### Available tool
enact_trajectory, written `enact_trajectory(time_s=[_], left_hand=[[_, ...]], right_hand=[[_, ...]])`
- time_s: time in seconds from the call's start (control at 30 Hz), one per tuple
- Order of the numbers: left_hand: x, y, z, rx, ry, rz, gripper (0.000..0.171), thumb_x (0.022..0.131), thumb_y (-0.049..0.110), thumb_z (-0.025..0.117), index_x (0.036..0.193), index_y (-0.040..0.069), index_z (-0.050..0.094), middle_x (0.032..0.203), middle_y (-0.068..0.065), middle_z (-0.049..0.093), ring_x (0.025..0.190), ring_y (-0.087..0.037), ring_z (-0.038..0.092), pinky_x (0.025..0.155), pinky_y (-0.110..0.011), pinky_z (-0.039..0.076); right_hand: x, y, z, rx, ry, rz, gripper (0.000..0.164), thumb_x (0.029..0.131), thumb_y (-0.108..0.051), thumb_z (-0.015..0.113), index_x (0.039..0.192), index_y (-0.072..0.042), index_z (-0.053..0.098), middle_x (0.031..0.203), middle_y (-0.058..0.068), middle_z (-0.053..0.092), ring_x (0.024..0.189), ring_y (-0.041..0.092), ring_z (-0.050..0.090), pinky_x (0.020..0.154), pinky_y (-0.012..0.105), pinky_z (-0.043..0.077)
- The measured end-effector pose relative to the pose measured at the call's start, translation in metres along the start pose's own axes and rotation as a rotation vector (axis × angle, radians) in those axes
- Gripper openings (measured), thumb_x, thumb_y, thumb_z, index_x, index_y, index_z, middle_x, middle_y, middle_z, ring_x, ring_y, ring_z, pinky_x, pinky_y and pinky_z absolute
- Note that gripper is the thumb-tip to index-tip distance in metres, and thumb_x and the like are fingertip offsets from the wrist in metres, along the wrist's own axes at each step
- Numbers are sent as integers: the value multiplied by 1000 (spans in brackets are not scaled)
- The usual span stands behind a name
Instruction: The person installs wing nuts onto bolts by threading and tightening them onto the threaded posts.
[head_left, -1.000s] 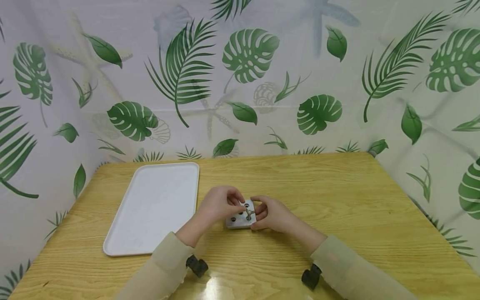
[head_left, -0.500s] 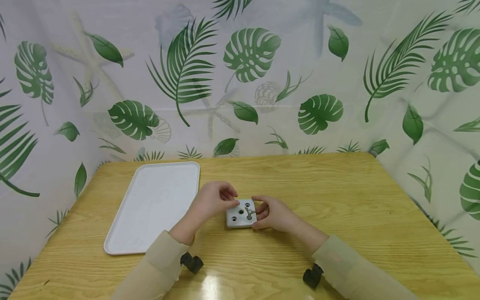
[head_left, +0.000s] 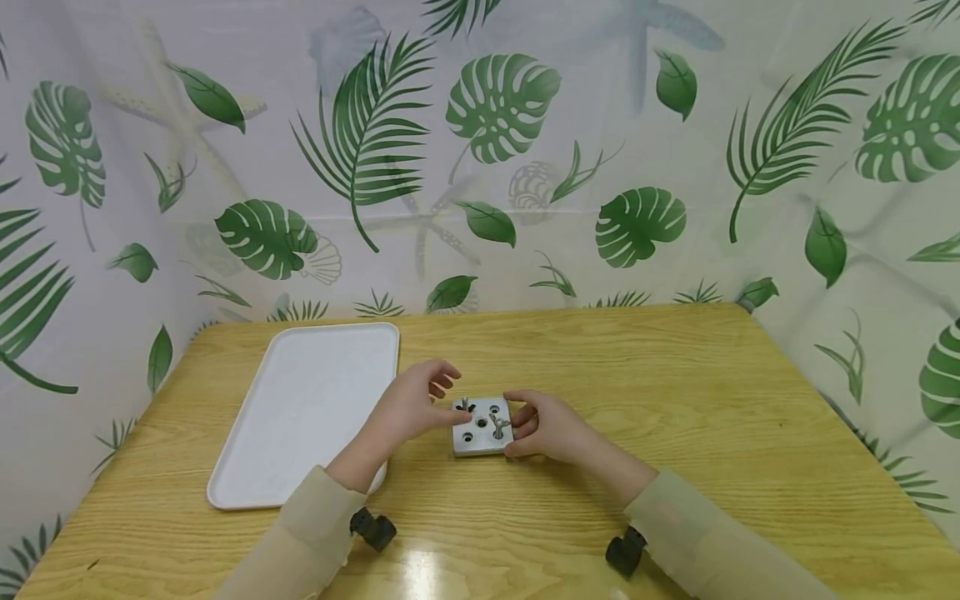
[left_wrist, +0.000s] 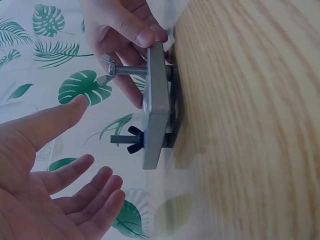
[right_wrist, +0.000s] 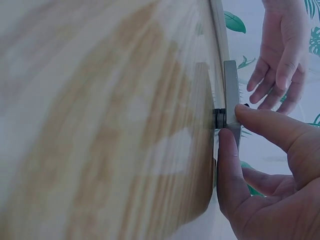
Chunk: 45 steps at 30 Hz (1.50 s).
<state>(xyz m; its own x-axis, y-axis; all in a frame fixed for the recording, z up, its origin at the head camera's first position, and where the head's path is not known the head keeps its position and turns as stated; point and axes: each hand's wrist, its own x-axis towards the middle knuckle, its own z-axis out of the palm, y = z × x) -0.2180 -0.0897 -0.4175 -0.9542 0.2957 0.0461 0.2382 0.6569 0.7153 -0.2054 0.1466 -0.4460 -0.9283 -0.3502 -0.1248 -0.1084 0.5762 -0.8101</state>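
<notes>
Below the head view's centre, a squarish, holed, silver-grey metal plate point(head_left: 482, 439) carries a raised silver wing nut point(head_left: 499, 423) and a low black wing nut point(left_wrist: 135, 140). The right hand point(head_left: 550, 429) pinches the plate's edge; the left hand point(head_left: 409, 406) is loosely spread.

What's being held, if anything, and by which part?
The right hand holds the metal plate by its right edge, as seen in the head view. The left hand holds nothing.

Sleeves point(head_left: 300, 533) partly off-frame; table point(head_left: 660, 375) likewise
</notes>
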Motion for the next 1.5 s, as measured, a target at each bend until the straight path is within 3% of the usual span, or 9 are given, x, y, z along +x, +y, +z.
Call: enact_trajectory(time_s=[0.23, 0.43, 0.77, 1.0, 1.27, 1.5], left_hand=[[0, -8, 6, 30, -68, -57, 65, 83, 24, 94, 138, 6, 64, 136, -15, 68, 122, -33, 68, 103, -49, 56], [-1, -12, 11, 44, -116, -74, 73, 81, 25, 96, 142, 7, 62, 133, -14, 70, 121, -32, 68, 102, -48, 57], [3, -15, 15, 166, -151, -26, 83, 75, 28, 100, 144, 2, 62, 127, -11, 71, 108, -24, 66, 97, -44, 56], [5, -15, 17, 227, -147, 5, 85, 70, 27, 102, 142, 1, 64, 110, -7, 69, 91, -17, 58, 82, -34, 52], [3, -14, 17, 243, -162, -1, 89, 70, 27, 103, 145, 1, 62, 117, -10, 66, 94, -19, 57, 84, -36, 52], [3, -14, 17, 259, -166, 0, 89, 71, 28, 102, 145, 1, 61, 118, -11, 66, 95, -20, 58, 85, -38, 52]], right_hand=[[0, 0, 0, 2, 3, 2, 84, 83, -2, 89, 155, 5, 46, 119, 18, 67, 96, 18, 71, 87, 35, 61], [0, 1, 0, -1, 6, 0, 84, 83, -2, 89, 155, 4, 47, 120, 18, 67, 97, 19, 71, 87, 34, 61], [1, 2, 1, 10, 3, 3, 83, 84, -3, 89, 156, 4, 47, 120, 18, 67, 98, 19, 71, 86, 33, 61], [1, 1, 1, 2, 8, 10, 83, 83, -2, 89, 155, 5, 47, 119, 18, 68, 96, 18, 70, 85, 31, 61], [0, 2, 0, -2, 13, 13, 83, 83, -3, 90, 154, 4, 48, 119, 18, 68, 97, 19, 71, 86, 33, 61], [-1, -1, -13, -5, 31, -20, 76, 85, -5, 89, 151, 3, 53, 121, 18, 67, 103, 23, 69, 91, 37, 60]])
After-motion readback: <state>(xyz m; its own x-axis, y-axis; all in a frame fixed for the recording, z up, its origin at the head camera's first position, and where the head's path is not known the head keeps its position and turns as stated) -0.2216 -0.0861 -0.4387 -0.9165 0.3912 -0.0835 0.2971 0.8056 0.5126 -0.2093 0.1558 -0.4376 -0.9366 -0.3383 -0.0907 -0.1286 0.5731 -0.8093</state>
